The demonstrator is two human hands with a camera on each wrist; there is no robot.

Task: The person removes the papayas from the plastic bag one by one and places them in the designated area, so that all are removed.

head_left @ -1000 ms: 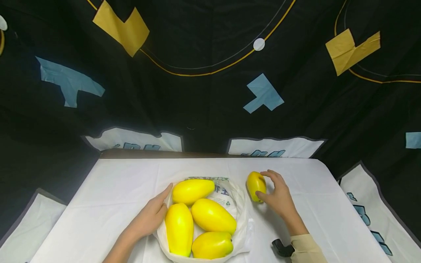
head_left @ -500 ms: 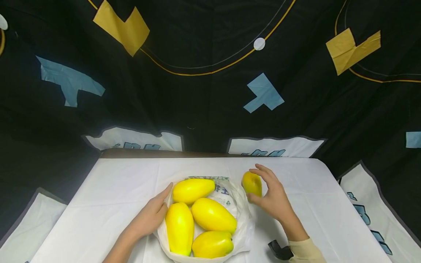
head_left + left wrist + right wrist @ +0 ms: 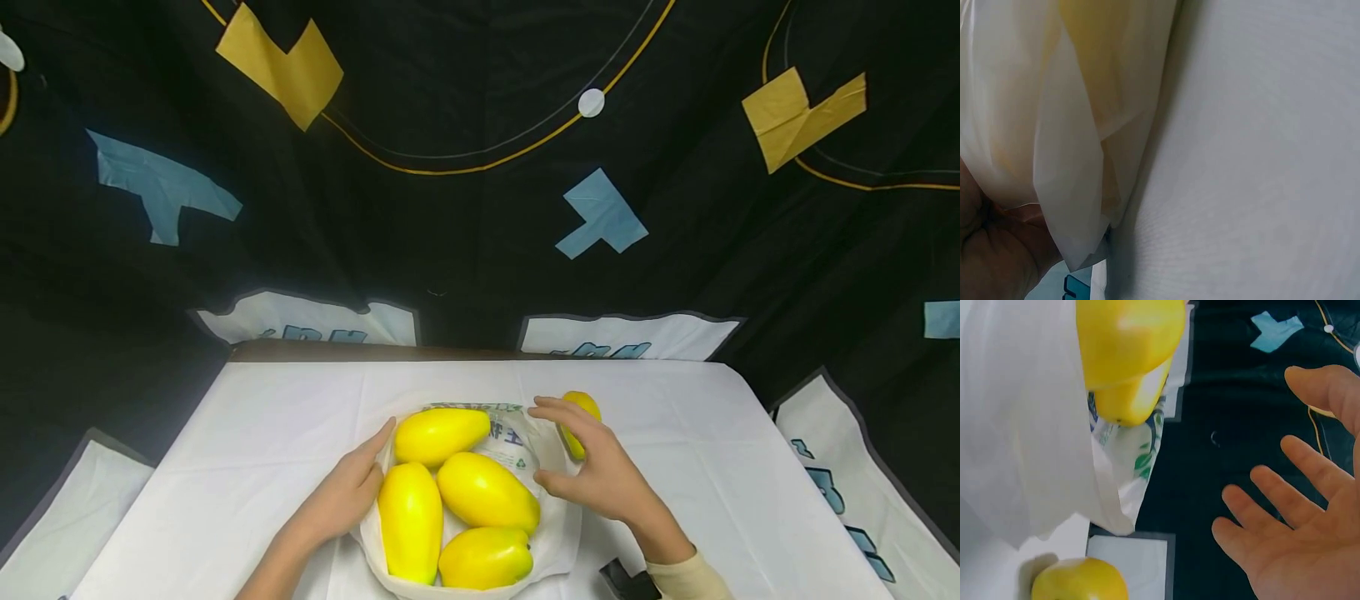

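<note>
A white plastic bag [image 3: 551,533] stands with its mouth wide, holding several smooth yellow mango-like fruits [image 3: 487,492], one of them green at its tip. My left hand [image 3: 345,496] grips the bag's left side at the rim; in the left wrist view its fingers are partly hidden behind the plastic [image 3: 1072,156]. At the bag's right rim my right hand [image 3: 592,467] hovers with thumb and fingers spread, nothing between them. Behind that hand one more yellow fruit [image 3: 582,407] lies on the table, partly covered by the fingers in the head view.
A white cloth covers the table [image 3: 285,433]. Close to my right sleeve is a black object [image 3: 628,579]. Beyond the table's far edge hangs a black curtain [image 3: 450,250] with blue and gold patches.
My right hand has left the single fruit and moved left to the bag's rim. That fruit shifted slightly while the hand was at it. My left hand stays put.
</note>
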